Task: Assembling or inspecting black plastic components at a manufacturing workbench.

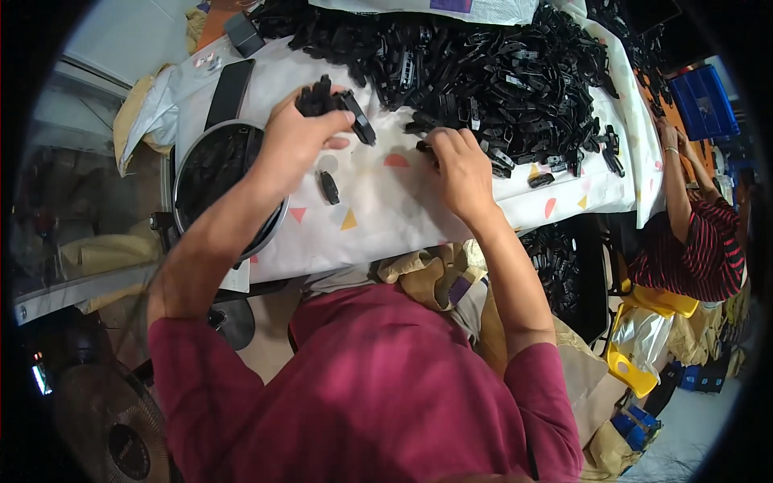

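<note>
My left hand (299, 137) is raised over the patterned white table cover, closed around several small black plastic parts (359, 119) that stick out past its fingers. At the near edge of a large heap of similar black parts (515, 80), my right hand (463, 171) has its fingers curled down on a black plastic part (422, 146), which they mostly hide. One loose black part (328, 187) lies on the cover between my hands, nearer to me. Beside my left forearm stands a round container (182, 181), dark inside with a light rim.
A dark flat rectangular object (231, 91) lies beyond the round container. A fan (129, 447) stands at lower left. Below the table's right side is a bin of black parts (555, 266). At far right a co-worker in a striped shirt (696, 249) works near a blue crate (702, 101).
</note>
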`<act>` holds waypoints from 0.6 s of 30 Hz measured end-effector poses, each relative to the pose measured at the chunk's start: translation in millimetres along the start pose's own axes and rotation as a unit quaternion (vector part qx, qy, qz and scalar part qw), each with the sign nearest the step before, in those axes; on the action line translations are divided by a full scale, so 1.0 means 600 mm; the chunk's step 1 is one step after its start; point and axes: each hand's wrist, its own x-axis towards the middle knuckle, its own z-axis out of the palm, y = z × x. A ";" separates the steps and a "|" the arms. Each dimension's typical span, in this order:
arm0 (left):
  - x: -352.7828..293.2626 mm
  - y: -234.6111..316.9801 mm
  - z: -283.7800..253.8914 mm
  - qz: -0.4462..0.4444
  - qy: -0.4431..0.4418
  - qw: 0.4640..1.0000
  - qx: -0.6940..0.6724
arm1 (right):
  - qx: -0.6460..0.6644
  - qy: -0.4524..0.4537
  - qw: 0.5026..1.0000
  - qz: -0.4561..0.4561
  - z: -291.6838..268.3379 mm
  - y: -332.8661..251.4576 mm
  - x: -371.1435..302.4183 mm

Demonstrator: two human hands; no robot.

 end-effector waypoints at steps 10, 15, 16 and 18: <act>-0.045 -0.088 0.064 -0.045 0.044 0.989 -0.134 | 0.510 0.001 0.777 0.368 0.005 -0.034 -0.005; -0.027 -0.137 0.095 -0.076 0.069 0.984 -0.145 | 0.091 0.113 0.968 0.205 0.023 -0.033 -0.026; -0.026 -0.139 0.094 -0.078 0.068 0.984 -0.145 | 0.090 0.112 0.968 0.207 0.028 -0.027 -0.025; -0.022 -0.140 0.093 -0.062 0.068 0.985 -0.147 | 0.074 0.071 0.982 0.160 0.027 -0.022 -0.014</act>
